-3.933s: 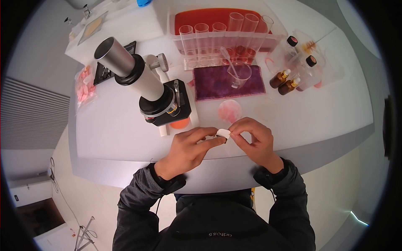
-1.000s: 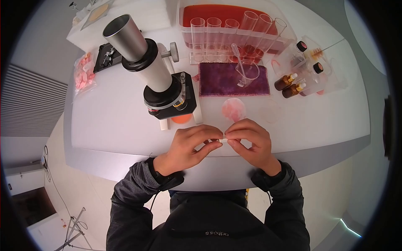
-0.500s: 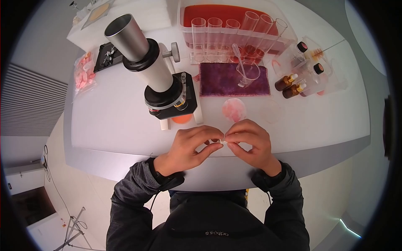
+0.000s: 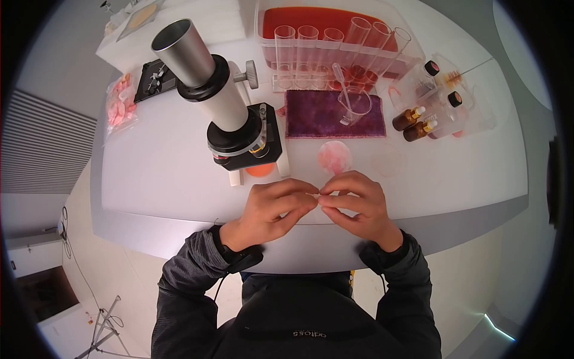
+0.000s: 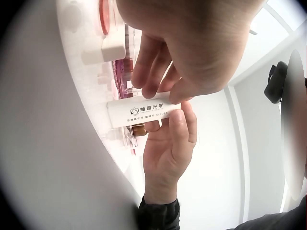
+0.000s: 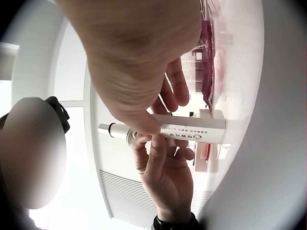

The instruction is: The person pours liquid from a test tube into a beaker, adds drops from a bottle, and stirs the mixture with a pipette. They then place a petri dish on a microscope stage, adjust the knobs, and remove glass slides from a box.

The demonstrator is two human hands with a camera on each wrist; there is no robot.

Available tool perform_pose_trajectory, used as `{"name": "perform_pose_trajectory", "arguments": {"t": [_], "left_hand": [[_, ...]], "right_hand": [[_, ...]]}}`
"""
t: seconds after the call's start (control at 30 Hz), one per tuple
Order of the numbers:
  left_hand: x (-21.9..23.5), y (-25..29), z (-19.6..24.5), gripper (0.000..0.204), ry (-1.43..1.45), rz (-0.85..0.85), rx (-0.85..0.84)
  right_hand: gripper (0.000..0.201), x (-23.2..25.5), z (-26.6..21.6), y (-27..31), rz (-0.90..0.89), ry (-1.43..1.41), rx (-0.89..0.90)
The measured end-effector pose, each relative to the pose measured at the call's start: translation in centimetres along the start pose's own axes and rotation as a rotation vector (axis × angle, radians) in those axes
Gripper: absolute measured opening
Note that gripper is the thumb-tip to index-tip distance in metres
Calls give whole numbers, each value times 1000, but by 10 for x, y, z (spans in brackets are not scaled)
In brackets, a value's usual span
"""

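Observation:
Both hands meet over the table's front part, fingertips together, around a small white box (image 5: 139, 110) with dark printing. The left hand (image 4: 269, 209) pinches one side of its upper end between thumb and fingers; the right hand (image 4: 359, 206) pinches the other side. In the right wrist view the white box (image 6: 204, 129) hangs down from both sets of fingertips. From the head view the box is almost wholly hidden by the fingers. A pink-stained round disc (image 4: 335, 157) lies just beyond the right hand.
A microscope (image 4: 230, 113) stands beyond the left hand. Behind are a purple cloth (image 4: 311, 113) with a beaker (image 4: 363, 105) on it, a row of test tubes (image 4: 285, 51) and a tub of red liquid (image 4: 299, 15). Brown dropper bottles (image 4: 409, 119) stand right, a bag of pink pieces (image 4: 121, 105) left.
Earlier the box's white end flap showed between the hands; now the fingertips have closed over it. The hands moved closer together, and the fingers shifted slightly on the box.

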State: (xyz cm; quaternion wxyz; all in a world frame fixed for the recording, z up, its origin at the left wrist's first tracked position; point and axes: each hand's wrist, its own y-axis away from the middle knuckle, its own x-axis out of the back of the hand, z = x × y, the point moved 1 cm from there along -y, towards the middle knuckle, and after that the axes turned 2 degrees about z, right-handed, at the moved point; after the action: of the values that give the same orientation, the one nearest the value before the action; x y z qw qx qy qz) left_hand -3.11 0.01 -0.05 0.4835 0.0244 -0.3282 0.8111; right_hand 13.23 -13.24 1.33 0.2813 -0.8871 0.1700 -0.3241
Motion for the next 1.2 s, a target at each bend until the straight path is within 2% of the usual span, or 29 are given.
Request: {"name": "perform_pose_trajectory", "arguments": {"t": [0.3,0.37,0.47,0.6,0.67,0.8,0.9,1.07,1.2], "left_hand": [[0,-1,1,11,-29,5,35],[-1,-1,1,16,26,3,102],[-3,0,3,30,74,-44,253],[-3,-1,8,48,25,-231,485],[-3,-1,6,49,97,-248,537],[-3,2,0,42,415,-182,725],[-5,5,-6,36,577,-96,716],[-6,3,-4,29,612,-47,739],[-1,-2,-1,28,560,-82,748]], "right_hand": [[27,0,-1,4,5,14,-28],[28,1,-2,8,-12,16,-57],[20,0,-1,10,74,-66,-185],[11,-3,9,20,284,-365,-502],[8,-1,7,18,375,-551,-671],[7,2,12,20,352,-603,-687],[8,0,14,20,320,-571,-670],[8,1,17,21,291,-508,-665],[17,-3,17,25,267,-557,-719]]}}
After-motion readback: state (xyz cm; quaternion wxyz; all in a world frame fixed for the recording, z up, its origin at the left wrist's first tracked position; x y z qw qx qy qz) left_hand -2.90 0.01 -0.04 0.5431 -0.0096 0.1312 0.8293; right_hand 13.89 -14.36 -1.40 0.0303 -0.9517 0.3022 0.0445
